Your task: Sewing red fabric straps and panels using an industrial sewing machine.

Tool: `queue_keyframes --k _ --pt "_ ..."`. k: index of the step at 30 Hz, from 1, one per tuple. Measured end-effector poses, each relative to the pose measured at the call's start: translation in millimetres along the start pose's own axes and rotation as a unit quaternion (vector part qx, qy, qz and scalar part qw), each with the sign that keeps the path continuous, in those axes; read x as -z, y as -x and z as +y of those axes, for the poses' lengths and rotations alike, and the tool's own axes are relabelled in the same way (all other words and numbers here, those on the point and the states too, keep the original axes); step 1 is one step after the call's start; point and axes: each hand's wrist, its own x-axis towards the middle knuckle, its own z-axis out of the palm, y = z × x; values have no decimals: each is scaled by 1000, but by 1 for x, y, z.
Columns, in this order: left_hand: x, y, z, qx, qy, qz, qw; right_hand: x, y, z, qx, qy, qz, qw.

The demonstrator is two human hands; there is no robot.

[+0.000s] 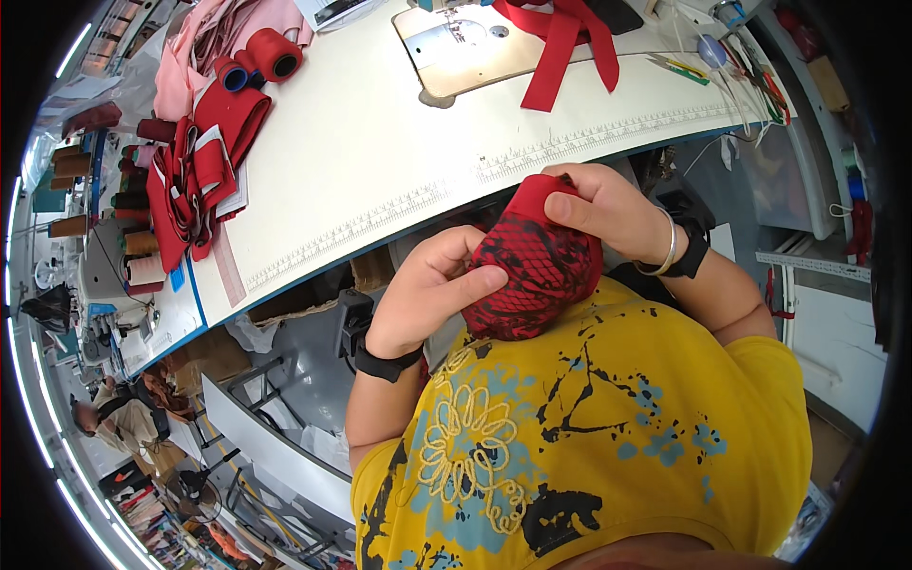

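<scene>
A red cupped fabric piece [537,271], overlaid with black lace and netting, is held up in front of my yellow patterned shirt, just below the table's front edge. My left hand [432,285] grips its left side, thumb lying on the lace. My right hand [617,214] pinches its upper right, thumb on the plain red band at the top, fingers behind. The backs of the piece and of some fingers are hidden.
The white table [361,161] holds a sewing machine plate [446,62] with red straps [546,76], red fabric strips [190,180], spools [271,52] and scissors [769,100]. A metal frame [247,399] stands below left. Another person [123,423] is at far left.
</scene>
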Motion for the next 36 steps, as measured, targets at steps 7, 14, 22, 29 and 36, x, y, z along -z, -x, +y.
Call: queue_keyframes --k 7,14,22,29,36 --pt "2 1 4 -21 -45 -3 999 0 -3 2 -75 -215 22 974" --pt "12 8 6 -63 -110 -18 992 9 -2 7 -68 -242 -5 968" --pt "14 9 10 -47 -138 -64 987 2 -2 5 -87 -176 -22 980" --pt "36 9 -1 -79 -176 -111 975 -4 2 9 -17 -242 44 969" --pt "26 13 -59 -75 121 -98 985 -3 -10 19 80 -355 111 925"
